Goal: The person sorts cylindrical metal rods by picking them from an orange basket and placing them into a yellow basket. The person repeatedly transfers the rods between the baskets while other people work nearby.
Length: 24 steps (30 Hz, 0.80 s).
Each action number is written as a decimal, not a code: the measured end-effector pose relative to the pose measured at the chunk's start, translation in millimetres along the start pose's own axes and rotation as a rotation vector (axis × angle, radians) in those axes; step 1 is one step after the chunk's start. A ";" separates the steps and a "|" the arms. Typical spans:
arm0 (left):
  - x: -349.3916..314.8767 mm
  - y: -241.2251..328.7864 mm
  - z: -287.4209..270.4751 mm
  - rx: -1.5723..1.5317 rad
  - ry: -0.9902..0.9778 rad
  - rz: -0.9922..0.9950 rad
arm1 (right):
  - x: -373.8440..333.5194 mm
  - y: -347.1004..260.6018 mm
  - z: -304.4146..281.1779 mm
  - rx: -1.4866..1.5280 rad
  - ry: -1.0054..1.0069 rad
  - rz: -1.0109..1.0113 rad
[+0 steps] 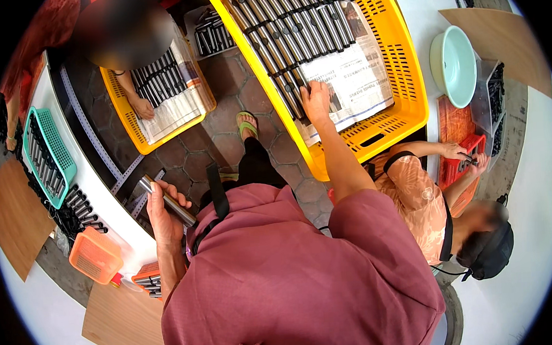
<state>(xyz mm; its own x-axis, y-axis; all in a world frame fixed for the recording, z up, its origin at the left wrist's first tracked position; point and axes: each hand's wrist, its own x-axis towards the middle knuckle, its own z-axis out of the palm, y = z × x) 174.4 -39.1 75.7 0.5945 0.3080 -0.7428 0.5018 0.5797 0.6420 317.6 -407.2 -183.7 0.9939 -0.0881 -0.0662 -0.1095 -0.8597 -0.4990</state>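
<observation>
Silver tube (pixel 179 212) grasped in left hand (pixel 164 219), right hand (pixel 317 103) at tube row (pixel 290 95), grip unclear, printed newspaper (pixel 357 84) beneath

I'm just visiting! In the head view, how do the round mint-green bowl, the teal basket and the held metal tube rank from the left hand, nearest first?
1. Metal tube: in the left hand itself.
2. Teal basket: on the far left.
3. Mint-green bowl: farthest, on the right.
</observation>
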 end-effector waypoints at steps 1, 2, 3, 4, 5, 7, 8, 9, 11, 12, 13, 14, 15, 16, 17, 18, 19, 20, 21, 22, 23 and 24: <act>0.0 -0.8 0.9 0.007 0.000 0.005 | 0.0 -2.3 0.3 0.000 0.002 0.006; -0.8 -1.7 2.2 0.012 0.002 0.010 | 0.2 -5.1 -0.3 -0.001 0.002 0.010; -1.0 -2.6 3.0 0.018 0.003 0.014 | 0.3 -6.4 -1.3 -0.002 0.004 0.015; -0.1 -4.4 2.5 0.025 -0.007 0.021 | 0.8 -6.1 -2.1 -0.010 -0.005 0.010; 2.0 -6.8 0.9 0.034 -0.018 0.028 | 1.7 -5.4 -3.0 -0.019 -0.012 0.007; 4.1 -10.0 -3.0 0.028 -0.047 0.031 | 3.6 -4.0 -5.2 -0.052 -0.042 0.013; 4.1 -10.5 -6.2 0.011 -0.061 0.031 | 5.6 -5.4 -6.1 -0.075 -0.067 0.018; 4.2 -11.6 -9.2 -0.008 -0.074 0.031 | 7.1 -7.3 -8.2 -0.098 -0.092 0.022; 6.0 -15.0 -14.6 -0.113 -0.111 -0.002 | 6.7 -13.1 -17.5 -0.136 0.008 0.024; 5.0 -13.9 -19.9 -0.155 -0.113 -0.002 | 9.7 -12.3 -13.3 -0.097 0.097 -0.006; 6.3 -17.4 -20.8 -0.190 -0.116 -0.008 | 10.6 -8.9 -15.5 0.086 0.176 0.066; 8.3 -17.5 -24.2 -0.204 -0.138 -0.024 | 13.0 -39.1 -34.3 0.234 0.169 0.116; 12.7 -17.9 -27.3 -0.222 -0.170 -0.046 | 14.8 -61.8 -46.2 0.318 0.255 0.021; 15.1 -16.2 -26.0 -0.224 -0.159 -0.051 | 13.2 -91.4 -55.3 0.444 0.231 -0.041; 15.8 -14.8 -23.2 -0.233 -0.151 -0.057 | 10.5 -121.3 -64.3 0.565 0.207 -0.106; 17.7 -13.3 -20.7 -0.218 -0.129 -0.063 | 3.4 -149.4 -71.1 0.582 0.024 -0.169; 18.8 -11.3 -18.6 -0.199 -0.132 -0.060 | -6.3 -179.7 -75.5 0.594 -0.157 -0.235; 19.8 -9.2 -14.1 -0.189 -0.116 -0.057 | -19.3 -211.4 -81.0 0.559 -0.285 -0.394; 20.2 -7.9 -11.5 -0.178 -0.098 -0.054 | -34.0 -241.1 -85.8 0.521 -0.412 -0.553; 20.6 -7.5 -12.6 -0.192 -0.135 -0.029 | -47.6 -266.7 -94.5 0.421 -0.557 -0.638; 22.1 -9.3 -13.0 -0.205 -0.174 -0.005 | -60.4 -285.3 -98.5 0.314 -0.697 -0.720; 24.1 -10.1 -9.6 -0.218 -0.224 0.017 | -73.9 -294.6 -92.1 0.393 -0.709 -0.768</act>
<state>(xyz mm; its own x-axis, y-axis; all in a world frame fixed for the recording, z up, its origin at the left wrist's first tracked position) 177.6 -30.3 49.5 0.7377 0.1593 -0.6561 0.3582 0.7314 0.5803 277.6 -193.9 47.8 0.5807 0.8132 -0.0383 0.4097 -0.3327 -0.8494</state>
